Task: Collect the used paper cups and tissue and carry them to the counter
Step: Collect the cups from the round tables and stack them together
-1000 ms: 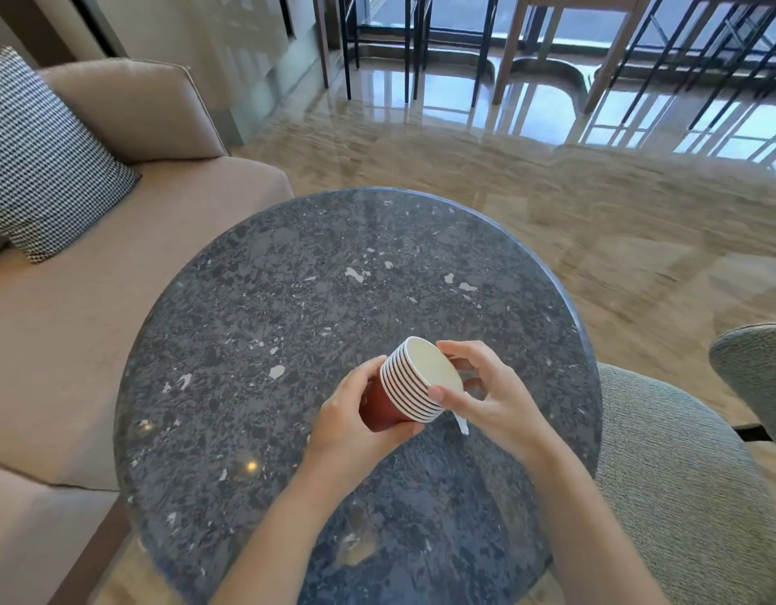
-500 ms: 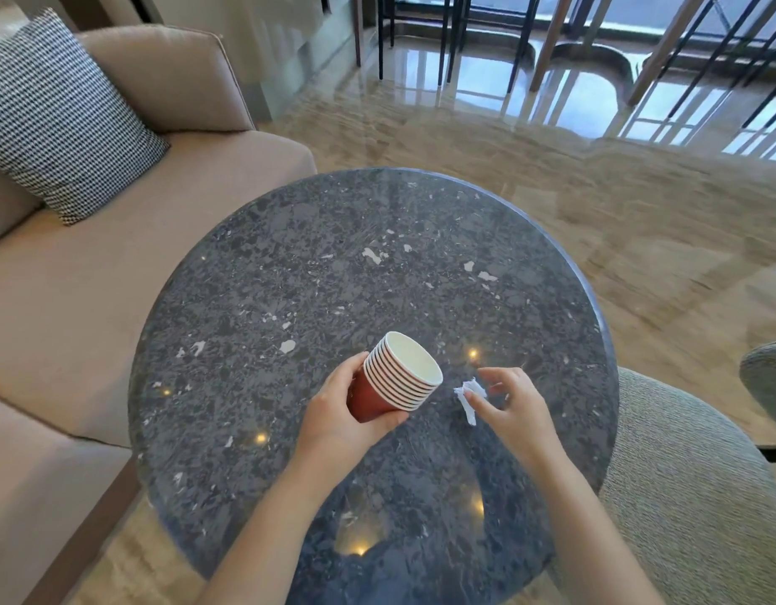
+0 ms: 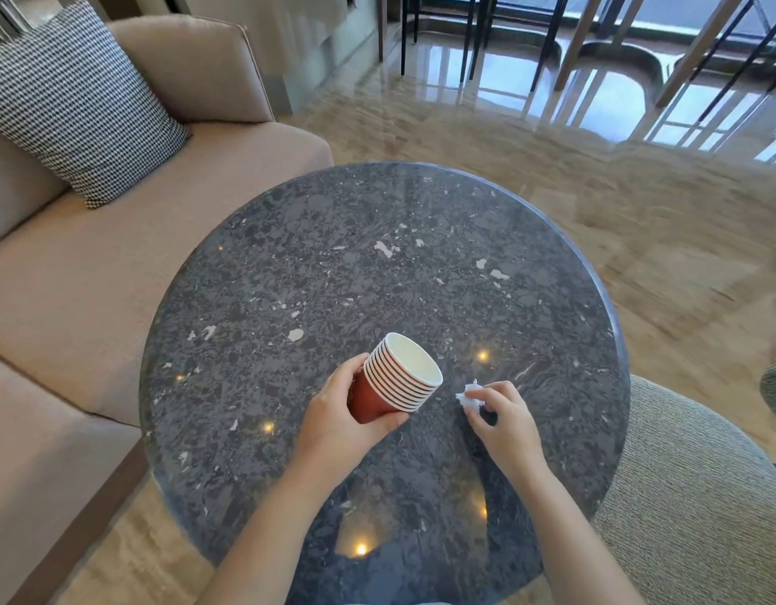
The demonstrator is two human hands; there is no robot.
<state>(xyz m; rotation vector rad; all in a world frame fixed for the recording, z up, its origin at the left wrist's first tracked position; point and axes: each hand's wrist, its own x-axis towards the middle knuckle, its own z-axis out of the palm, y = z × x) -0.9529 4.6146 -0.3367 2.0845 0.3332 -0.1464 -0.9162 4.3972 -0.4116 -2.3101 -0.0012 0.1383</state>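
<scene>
A stack of several red paper cups point(image 3: 397, 382) with white rims is tilted, mouth facing up and right, above the round dark stone table point(image 3: 334, 277). My left hand point(image 3: 342, 417) grips the stack round its red base. To the right of the cups, my right hand point(image 3: 504, 419) pinches a small crumpled white tissue point(image 3: 470, 397) in its fingertips, low at the table top. A gap of bare table separates the tissue from the cup stack.
A beige sofa point(image 3: 94, 272) with a houndstooth cushion point(image 3: 76, 102) lies along the table's left side. A grey upholstered chair point(image 3: 691, 486) stands at the right. Polished marble floor point(image 3: 552, 176) stretches beyond, with table and stool legs point(image 3: 552, 41) at the far end.
My right hand left the cup rim and moved right and down to the table with the tissue. The left hand kept its hold on the stack. The camera view shifted slightly.
</scene>
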